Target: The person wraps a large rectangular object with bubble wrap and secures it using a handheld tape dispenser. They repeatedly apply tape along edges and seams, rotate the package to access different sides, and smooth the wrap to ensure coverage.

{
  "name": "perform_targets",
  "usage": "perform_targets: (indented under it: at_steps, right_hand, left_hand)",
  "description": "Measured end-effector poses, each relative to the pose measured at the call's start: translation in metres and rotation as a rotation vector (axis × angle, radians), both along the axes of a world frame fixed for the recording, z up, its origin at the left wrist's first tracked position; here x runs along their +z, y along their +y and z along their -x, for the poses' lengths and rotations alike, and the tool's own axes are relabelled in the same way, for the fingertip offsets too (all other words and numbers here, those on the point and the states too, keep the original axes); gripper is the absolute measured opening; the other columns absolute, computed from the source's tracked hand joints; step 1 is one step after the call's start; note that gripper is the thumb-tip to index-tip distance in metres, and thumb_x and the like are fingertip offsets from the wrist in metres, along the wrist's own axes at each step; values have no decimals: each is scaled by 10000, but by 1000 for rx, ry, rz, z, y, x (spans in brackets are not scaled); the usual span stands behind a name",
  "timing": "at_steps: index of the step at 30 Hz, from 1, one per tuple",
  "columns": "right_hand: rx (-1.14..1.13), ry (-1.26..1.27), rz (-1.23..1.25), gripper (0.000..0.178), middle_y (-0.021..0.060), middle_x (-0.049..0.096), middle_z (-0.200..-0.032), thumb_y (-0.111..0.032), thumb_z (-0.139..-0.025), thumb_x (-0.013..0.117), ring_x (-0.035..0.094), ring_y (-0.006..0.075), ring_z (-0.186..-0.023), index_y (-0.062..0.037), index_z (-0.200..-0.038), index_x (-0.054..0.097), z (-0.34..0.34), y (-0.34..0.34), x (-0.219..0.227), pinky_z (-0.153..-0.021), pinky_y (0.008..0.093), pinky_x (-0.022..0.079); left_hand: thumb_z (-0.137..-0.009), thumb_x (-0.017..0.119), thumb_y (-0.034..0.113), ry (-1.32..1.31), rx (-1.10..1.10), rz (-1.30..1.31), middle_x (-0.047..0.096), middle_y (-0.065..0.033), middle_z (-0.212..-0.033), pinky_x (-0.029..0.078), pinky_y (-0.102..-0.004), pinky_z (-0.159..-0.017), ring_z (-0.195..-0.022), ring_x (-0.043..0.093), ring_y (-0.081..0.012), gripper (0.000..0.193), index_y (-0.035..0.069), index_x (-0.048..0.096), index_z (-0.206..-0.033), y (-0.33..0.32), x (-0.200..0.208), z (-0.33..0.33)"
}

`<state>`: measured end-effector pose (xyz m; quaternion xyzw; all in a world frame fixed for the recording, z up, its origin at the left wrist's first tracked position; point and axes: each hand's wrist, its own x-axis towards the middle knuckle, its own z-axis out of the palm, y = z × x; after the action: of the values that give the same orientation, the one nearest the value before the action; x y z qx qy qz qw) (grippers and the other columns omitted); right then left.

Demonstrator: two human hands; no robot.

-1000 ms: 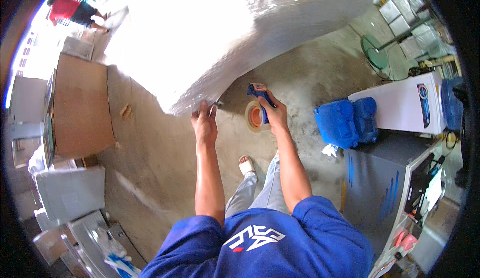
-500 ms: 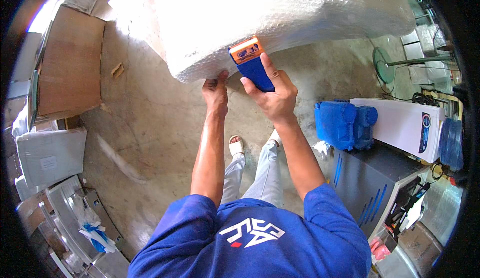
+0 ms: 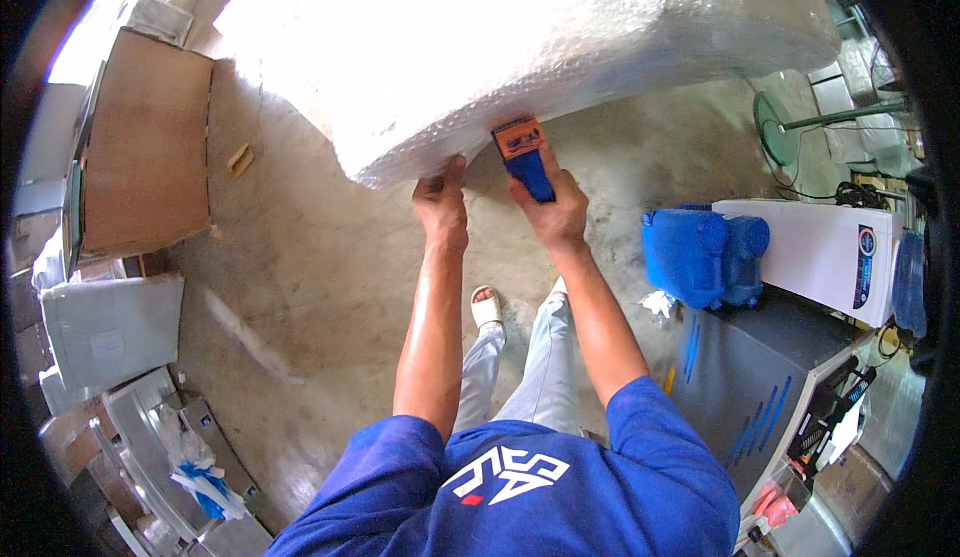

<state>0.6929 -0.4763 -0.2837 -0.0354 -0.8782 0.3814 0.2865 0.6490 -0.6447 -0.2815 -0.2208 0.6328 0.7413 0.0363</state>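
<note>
A large package in clear bubble wrap (image 3: 440, 67) fills the far side of the view. At its near lower edge, my left hand (image 3: 440, 205) is closed with the thumb up, its fingers partly hidden, apparently pinching the wrap. To the right of it, my right hand (image 3: 555, 207) grips a flat blue-and-orange hand tool (image 3: 526, 169), whose exact kind I cannot make out. The tool's orange end points away from me and lies at the wrap's lower edge; whether it touches is unclear.
Blue plastic jugs (image 3: 690, 257), a white box-shaped unit (image 3: 800, 252) and a dark metal cabinet (image 3: 750, 357) stand at right. A green round base with a pole (image 3: 775, 129) is beyond. Cardboard (image 3: 145, 147) and a wrapped grey box (image 3: 115, 327) line the left.
My right hand has lowered the tool, which looks smaller and turned more upright, its orange end lower along the wrap's edge. My left hand stays at the wrap; the whole view has shifted slightly.
</note>
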Motion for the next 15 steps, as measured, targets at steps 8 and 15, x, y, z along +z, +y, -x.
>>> perform_targets:
  at_steps: [8,15]
  right_hand:
    - [-68,-188,16,756,151,690,-851,-335,-839,835,701,300,-745,-207,-1508,508,0,3,-40,-676,396,556]
    - [-86,-343,322,679,158,761,-1009,-344,-875,811,700,113,-876,-108,-1459,558,-2,-3,-59,-778,292,551]
  left_hand:
    - [-896,804,224,77,73,-25,712,-53,-1004,452,-274,-786,-866,587,-114,355,-39,700,-1112,9,9,3]
    - [-867,832,202,32,99,-99,717,-76,-960,464,-278,-799,-869,603,-125,325,-41,709,-1045,8,41,-2]
